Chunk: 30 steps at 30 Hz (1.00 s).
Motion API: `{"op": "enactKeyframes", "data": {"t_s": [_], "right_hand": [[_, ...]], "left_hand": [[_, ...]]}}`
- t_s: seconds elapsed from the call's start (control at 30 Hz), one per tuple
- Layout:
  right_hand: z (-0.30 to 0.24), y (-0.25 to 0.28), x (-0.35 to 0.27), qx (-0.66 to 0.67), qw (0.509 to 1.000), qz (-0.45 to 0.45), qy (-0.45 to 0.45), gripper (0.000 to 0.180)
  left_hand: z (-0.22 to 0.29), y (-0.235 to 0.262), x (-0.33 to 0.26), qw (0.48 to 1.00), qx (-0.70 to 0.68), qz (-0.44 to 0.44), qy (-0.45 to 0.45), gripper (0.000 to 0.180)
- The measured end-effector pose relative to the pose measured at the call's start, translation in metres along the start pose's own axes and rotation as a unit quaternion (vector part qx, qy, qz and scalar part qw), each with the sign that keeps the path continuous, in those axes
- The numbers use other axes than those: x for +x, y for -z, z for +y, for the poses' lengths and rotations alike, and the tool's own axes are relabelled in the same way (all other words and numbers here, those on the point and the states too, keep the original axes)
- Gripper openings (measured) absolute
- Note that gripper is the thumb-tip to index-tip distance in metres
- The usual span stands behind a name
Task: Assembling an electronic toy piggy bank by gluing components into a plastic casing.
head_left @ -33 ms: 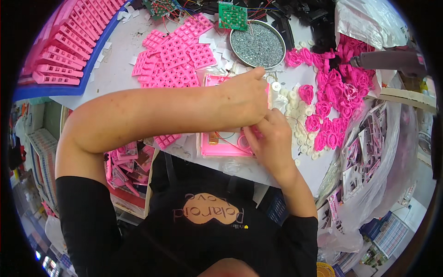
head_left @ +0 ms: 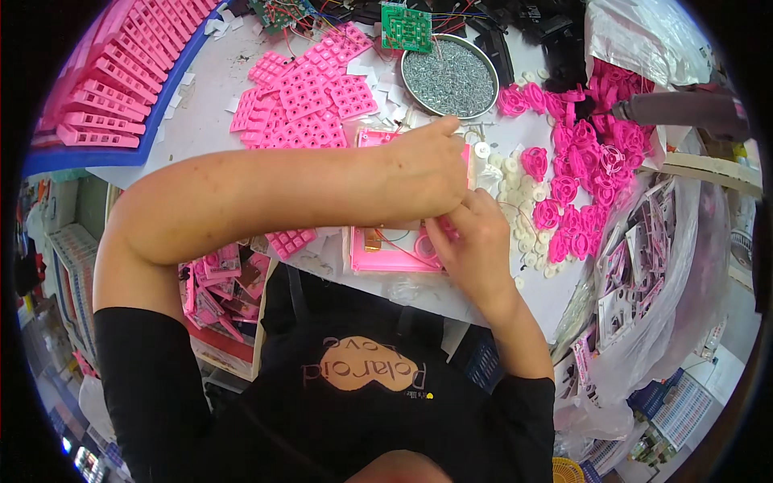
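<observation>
A shallow pink plastic casing (head_left: 386, 259) lies on the table in front of me, with thin wires, a small brass-coloured part (head_left: 373, 240) and a pink ring (head_left: 424, 246) inside. My left hand (head_left: 431, 171) is over the casing's far right part, its forearm crossing above the casing. Its fingers are curled and mostly hidden under the hand. Against it, at the casing's right side, my right hand (head_left: 477, 241) has its fingers closed, their tips pointing into the casing. What either hand grips is hidden.
Pink keypads (head_left: 306, 97) are piled beyond my left forearm. Behind the casing stand a round tray of small metal screws (head_left: 451, 76) and a green circuit board (head_left: 406, 28). White discs (head_left: 523, 201) and pink ring-shaped parts (head_left: 584, 161) spread rightward. A dark tool (head_left: 684, 109) juts in.
My left forearm and elbow have shifted very slightly. Both hands stay at the same place over the casing.
</observation>
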State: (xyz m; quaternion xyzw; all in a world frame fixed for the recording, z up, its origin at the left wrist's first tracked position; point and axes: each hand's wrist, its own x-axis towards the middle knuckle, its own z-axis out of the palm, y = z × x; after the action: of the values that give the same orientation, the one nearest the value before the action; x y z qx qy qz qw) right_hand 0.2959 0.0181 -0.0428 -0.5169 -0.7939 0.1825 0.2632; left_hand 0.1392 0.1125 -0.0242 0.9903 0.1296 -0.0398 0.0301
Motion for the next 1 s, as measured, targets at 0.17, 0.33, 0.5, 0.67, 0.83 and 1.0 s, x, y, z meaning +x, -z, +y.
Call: {"op": "enactKeyframes", "data": {"t_s": [0.17, 0.33, 0.5, 0.67, 0.83, 1.0], "right_hand": [[-0.004, 0.009, 0.013, -0.06, 0.996, -0.054, -0.025, 0.012], [-0.005, 0.021, 0.026, -0.063, 0.994, -0.089, 0.007, 0.01], [0.017, 0.001, 0.028, -0.007, 0.997, 0.035, 0.066, 0.014], [0.027, -0.009, 0.03, 0.026, 0.999, 0.038, 0.012, 0.008], [0.024, 0.002, 0.038, -0.046, 0.998, -0.029, 0.034, 0.012], [0.018, 0.016, 0.031, -0.138, 0.969, -0.107, 0.174, 0.024]], "left_hand": [[-0.013, -0.019, 0.002, 0.988, -0.029, 0.072, 0.134, 0.011], [-0.028, -0.004, 0.002, 0.968, -0.11, -0.044, 0.221, 0.015], [-0.028, -0.017, -0.008, 0.972, -0.118, 0.034, 0.2, 0.014], [-0.027, -0.022, -0.013, 0.971, -0.117, 0.059, 0.199, 0.013], [-0.028, -0.024, -0.012, 0.97, -0.129, 0.049, 0.2, 0.012], [-0.025, -0.025, -0.015, 0.969, -0.129, 0.059, 0.203, 0.011]]}}
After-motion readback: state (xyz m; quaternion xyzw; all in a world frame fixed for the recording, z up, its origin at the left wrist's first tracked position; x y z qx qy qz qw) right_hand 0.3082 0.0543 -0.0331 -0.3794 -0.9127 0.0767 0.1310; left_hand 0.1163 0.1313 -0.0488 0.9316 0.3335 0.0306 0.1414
